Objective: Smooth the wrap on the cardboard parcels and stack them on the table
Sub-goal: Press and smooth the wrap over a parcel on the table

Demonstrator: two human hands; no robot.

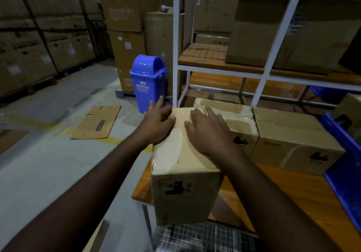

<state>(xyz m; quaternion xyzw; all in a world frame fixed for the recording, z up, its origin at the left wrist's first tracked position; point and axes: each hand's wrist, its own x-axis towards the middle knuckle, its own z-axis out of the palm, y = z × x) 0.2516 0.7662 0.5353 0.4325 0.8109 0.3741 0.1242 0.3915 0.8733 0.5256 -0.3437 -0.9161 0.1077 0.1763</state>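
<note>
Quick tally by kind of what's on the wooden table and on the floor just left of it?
Wrapped cardboard parcels on the table: 3 (near one under both hands, middle, right)
Blue crates at the table's right edge: 1
Blue swing-lid bins on the floor: 1
Flattened cartons on the floor: 1
Total: 6

Single head-mounted wide-angle view, looking forward and down from standing height. Close foreground: both forearms entering from the bottom edge, left hand (158, 124) and right hand (210, 129) on the nearest parcel (181, 166) at the table (289, 189) corner. Farther back: white shelving frame (178, 43), blue bin (147, 82), stacked cartons (35, 29) at left. Straight lines bowed near the edges. No second view.
</note>
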